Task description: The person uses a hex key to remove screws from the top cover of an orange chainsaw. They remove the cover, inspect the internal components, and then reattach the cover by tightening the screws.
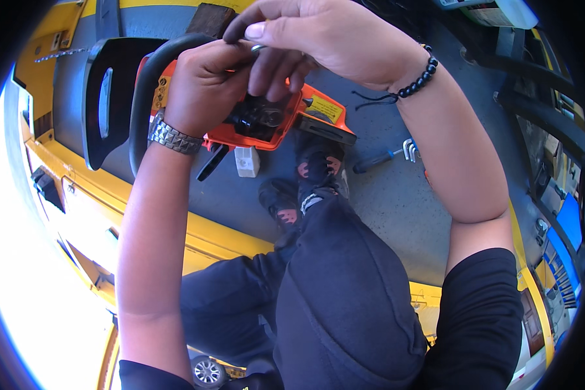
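Note:
An orange chainsaw (222, 135) lies in front of me, its cover off and the dark engine parts (260, 117) exposed. Its black front handle (140, 123) and black hand guard (97, 110) are to the left. My left hand (208, 81), wearing a metal watch, is held over the saw with its fingers pinched together. Just above it, my right hand (331, 39), with a black bead bracelet, meets it fingertip to fingertip, thumb and forefinger closed. A small silvery curved piece (259, 47) shows between the hands; whether it is a finger ring or a part I cannot tell.
A screwdriver (376, 161) and a set of hex keys (410, 150) lie on the grey floor to the right. Below the saw sits a small white block (247, 161). A dark wooden block (209, 18) is at the far side. Black metal bars (533, 110) run along the right.

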The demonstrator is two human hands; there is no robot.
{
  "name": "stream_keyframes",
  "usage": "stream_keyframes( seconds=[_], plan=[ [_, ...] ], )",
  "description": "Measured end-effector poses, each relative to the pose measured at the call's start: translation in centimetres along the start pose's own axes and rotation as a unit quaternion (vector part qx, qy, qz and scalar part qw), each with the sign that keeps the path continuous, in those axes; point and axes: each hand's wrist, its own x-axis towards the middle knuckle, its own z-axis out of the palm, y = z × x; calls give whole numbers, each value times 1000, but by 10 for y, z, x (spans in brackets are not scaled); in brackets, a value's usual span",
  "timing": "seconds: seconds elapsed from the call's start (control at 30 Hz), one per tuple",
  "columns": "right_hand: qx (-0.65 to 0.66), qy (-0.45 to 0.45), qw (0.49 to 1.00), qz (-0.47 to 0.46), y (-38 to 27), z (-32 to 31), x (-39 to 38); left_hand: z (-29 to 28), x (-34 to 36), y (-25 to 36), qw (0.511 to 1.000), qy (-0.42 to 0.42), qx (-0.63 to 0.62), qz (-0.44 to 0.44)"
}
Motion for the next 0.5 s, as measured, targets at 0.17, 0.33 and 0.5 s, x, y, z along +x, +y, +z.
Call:
stream_keyframes(
  seconds=[0.17,0.33,0.5],
  plan=[
    [-105,-98,973,-179,36,-28,22,1,3,9,999,-29,2,16],
    [-453,61,876,-152,1,2,23,-6,0,7,995,-61,71,-17],
    [-242,198,930,-194,23,17,30,2,1,13,999,-21,37,2]
  ],
)
